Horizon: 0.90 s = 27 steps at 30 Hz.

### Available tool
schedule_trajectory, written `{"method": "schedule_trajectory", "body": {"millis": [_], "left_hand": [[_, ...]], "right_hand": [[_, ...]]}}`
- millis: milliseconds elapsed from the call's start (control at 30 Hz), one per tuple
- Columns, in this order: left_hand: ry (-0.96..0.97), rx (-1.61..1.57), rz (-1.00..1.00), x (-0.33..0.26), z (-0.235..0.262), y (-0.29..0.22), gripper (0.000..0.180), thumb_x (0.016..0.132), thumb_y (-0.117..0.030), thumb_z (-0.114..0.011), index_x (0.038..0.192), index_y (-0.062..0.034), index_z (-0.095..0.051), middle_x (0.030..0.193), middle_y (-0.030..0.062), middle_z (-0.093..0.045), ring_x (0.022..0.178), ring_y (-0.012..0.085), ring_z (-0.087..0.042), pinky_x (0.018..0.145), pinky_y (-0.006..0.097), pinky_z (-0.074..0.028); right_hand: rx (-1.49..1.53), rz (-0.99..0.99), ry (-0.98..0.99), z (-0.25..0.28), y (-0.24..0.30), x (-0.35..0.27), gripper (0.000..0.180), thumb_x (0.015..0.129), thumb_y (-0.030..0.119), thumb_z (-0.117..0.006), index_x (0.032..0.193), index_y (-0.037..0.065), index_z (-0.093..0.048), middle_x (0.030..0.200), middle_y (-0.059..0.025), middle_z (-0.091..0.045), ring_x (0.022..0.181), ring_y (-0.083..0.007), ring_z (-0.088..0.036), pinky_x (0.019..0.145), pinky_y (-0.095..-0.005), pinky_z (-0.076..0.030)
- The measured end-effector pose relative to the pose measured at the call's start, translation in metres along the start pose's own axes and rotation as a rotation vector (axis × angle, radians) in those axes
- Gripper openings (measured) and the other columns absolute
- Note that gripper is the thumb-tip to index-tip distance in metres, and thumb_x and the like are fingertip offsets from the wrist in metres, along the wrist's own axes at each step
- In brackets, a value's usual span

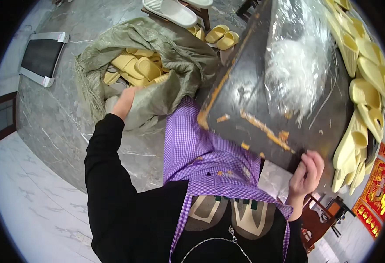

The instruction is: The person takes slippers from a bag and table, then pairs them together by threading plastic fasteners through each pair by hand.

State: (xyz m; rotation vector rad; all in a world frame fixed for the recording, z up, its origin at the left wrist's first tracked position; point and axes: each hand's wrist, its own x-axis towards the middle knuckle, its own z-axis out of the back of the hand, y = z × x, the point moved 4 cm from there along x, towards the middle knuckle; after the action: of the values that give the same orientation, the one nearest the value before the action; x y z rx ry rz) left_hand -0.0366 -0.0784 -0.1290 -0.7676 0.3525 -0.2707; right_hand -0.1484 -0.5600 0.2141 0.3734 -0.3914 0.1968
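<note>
My left hand (126, 101) reaches over the near rim of a green woven sack (153, 103), and its fingers are hidden inside. Just beyond it, yellow slippers (146, 68) lie heaped in the sack, with a few greyish ones among them. My right hand (307, 172) is beside the near edge of a dark, worn table (245, 94), its fingers curled in together and nothing visible in them. Clear plastic bags (295, 61) lie in a crinkled pile on the tabletop, away from that hand.
Several pale yellow slippers (368, 92) line the table's right side. Beyond the sack are a white slipper (172, 11) on a low wooden stand and a pair of yellow slippers (222, 37). A black panel with a silver frame (43, 58) lies on the grey marbled floor (54, 109).
</note>
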Motion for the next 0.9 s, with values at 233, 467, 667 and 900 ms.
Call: {"method": "schedule_trajectory", "body": {"millis": [233, 467, 667, 900], "left_hand": [[-0.302, 0.425, 0.349, -0.023, 0.137, -0.077, 0.044, 0.068, -0.025, -0.062, 0.107, -0.0049, -0.056, 0.096, 0.0198, -0.061, 0.091, 0.0345, -0.059, 0.075, 0.040, -0.047], [-0.911, 0.125, 0.132, -0.118, 0.206, -0.231, 0.058, 0.063, -0.016, -0.067, 0.118, -0.0049, -0.051, 0.102, 0.0152, -0.063, 0.093, 0.0242, -0.062, 0.080, 0.032, -0.047], [-1.081, 0.322, -0.652, -0.132, 0.135, -0.408, 0.061, 0.062, -0.006, -0.069, 0.120, -0.0021, -0.049, 0.119, 0.0171, -0.054, 0.097, 0.0291, -0.057, 0.086, 0.039, -0.044], [-0.900, 0.593, -1.051, -0.065, 0.026, -0.506, 0.059, 0.066, -0.006, -0.067, 0.120, -0.0001, -0.045, 0.116, 0.0191, -0.053, 0.093, 0.0339, -0.055, 0.086, 0.042, -0.041]], "right_hand": [[0.116, 0.111, -0.151, 0.007, -0.002, -0.008, 0.016, 0.077, -0.010, -0.052, 0.090, -0.003, -0.058, 0.099, -0.0156, -0.056, 0.088, -0.0244, -0.056, 0.078, -0.0301, -0.045], [0.329, 0.185, -0.211, 0.018, -0.002, -0.006, 0.016, 0.077, -0.009, -0.053, 0.091, -0.003, -0.057, 0.098, -0.0128, -0.057, 0.087, -0.0217, -0.056, 0.077, -0.0286, -0.045], [1.425, -0.174, 0.201, 0.035, -0.019, 0.043, 0.040, 0.086, 0.011, -0.053, 0.123, -0.001, -0.044, 0.109, -0.0132, -0.057, 0.092, -0.0214, -0.058, 0.079, -0.0297, -0.048], [1.655, -0.650, 0.161, 0.052, -0.105, 0.055, 0.037, 0.092, 0.023, -0.048, 0.119, -0.001, -0.046, 0.112, -0.0110, -0.057, 0.095, -0.0183, -0.059, 0.078, -0.0339, -0.051]]}}
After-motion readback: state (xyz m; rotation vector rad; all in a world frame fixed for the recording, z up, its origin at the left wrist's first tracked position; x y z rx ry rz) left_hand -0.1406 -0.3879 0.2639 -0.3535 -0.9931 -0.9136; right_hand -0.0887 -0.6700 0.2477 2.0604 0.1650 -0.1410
